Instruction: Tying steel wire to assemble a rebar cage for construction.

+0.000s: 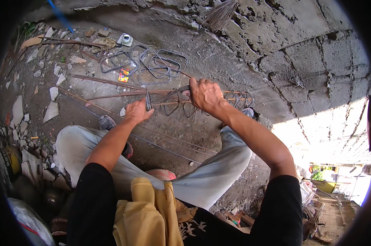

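Note:
My left hand (137, 111) is closed at the near side of a rebar stirrup (148, 98), which stands on edge around the long rusty rebars (126, 94). To its right, my right hand (206, 95) is wrapped round a dark, bar-like piece (179, 89) that sticks out leftward over the bars; its kind is unclear. Beneath and beyond the right hand, several more stirrups (190, 109) hang on the bars toward my right foot. Beyond the bars, loose bent stirrups (160, 65) lie in a pile on the ground.
A small white-and-green object (125, 39) and a red-yellow packet (123, 75) lie by the pile. Broken rubble (52, 111) covers the left side. A rough block wall (294, 76) rises at the right, with a bundle of bristles (220, 15) against it. Thin rods (161, 146) cross below my hands.

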Demonstrator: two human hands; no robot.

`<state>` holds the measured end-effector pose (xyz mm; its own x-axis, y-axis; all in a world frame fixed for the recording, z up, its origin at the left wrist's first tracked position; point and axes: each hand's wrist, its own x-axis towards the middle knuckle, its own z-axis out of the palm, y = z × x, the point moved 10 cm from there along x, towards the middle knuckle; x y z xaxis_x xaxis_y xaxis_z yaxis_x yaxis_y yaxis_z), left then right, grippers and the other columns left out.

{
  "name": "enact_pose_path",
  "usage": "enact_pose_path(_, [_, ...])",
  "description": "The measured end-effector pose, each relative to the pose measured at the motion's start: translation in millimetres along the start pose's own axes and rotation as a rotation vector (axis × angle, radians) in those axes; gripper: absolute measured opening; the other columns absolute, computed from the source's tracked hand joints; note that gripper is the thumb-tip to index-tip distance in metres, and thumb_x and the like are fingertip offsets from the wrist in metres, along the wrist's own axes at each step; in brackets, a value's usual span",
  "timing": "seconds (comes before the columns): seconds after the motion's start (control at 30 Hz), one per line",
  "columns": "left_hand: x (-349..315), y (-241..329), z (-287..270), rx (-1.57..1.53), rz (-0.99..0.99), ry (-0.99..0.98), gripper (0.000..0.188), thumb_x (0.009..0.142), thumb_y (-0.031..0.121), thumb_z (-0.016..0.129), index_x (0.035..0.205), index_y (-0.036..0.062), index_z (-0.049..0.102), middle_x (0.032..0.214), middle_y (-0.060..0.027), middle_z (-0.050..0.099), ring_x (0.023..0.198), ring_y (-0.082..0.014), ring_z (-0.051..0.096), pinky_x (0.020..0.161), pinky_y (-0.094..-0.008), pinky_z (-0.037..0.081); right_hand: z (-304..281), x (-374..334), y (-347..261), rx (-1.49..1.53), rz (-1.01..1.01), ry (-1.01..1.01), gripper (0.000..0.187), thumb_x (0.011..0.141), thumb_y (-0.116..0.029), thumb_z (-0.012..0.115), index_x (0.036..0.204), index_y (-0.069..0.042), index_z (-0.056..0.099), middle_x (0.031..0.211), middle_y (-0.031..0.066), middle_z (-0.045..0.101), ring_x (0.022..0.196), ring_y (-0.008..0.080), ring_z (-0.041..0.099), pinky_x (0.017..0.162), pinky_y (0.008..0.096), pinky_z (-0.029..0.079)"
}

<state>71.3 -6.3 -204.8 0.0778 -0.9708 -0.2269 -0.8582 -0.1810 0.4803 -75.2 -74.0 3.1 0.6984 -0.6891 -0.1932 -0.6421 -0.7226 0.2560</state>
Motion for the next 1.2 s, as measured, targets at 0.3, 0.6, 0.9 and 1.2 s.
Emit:
enact_pose_path(0.3, [3,5,0,0.043,0.042,-0.064,0.064,0.077,0.049,0.066,0.116,0.0008,0.051,0.093,-0.0211,0.067,0.090,-0.0384,0.065,0.081,-0.0485,0.050,274,-145,-74,1.231,0.466,-0.908,0.057,0.092,-0.055,0.040,0.104,-0.002,0.057,0.070,0.0065,0.055,0.059,0.0208,0.058,0.052,0.0377,0.049])
enact_pose_path(0.6, [-1,-9,1,0.044,0.002,-0.022,0.062,0.076,0.049,0.068,0.112,0.0026,0.051,0.094,-0.0228,0.067,0.090,-0.0397,0.064,0.081,-0.0480,0.050,166,-75,-31,0.193,0.060,-0.369,0.038,0.080,-0.023,0.059,0.106,0.004,0.056,0.086,0.0213,0.067,0.076,0.0301,0.068,0.063,0.0421,0.054])
enact_pose_path(0.9, [4,-1,2,0.080,0.053,0.006,0.060,0.077,0.048,0.068,0.109,0.0009,0.050,0.087,-0.0230,0.067,0.087,-0.0398,0.065,0.076,-0.0495,0.050,145,-126,-144,1.358,0.309,-0.711,0.034,0.077,-0.025,0.063,0.095,0.004,0.061,0.076,0.0198,0.066,0.072,0.0359,0.067,0.064,0.0431,0.053])
enact_pose_path(1.2, [3,5,-2,0.062,0.040,-0.018,0.060,0.075,0.046,0.070,0.110,0.0017,0.052,0.092,-0.0230,0.067,0.090,-0.0402,0.064,0.080,-0.0484,0.050,93,-111,-83,0.544,0.013,-0.490,0.037,0.080,-0.032,0.061,0.098,-0.001,0.066,0.098,0.0215,0.067,0.097,0.0377,0.064,0.083,0.0462,0.051])
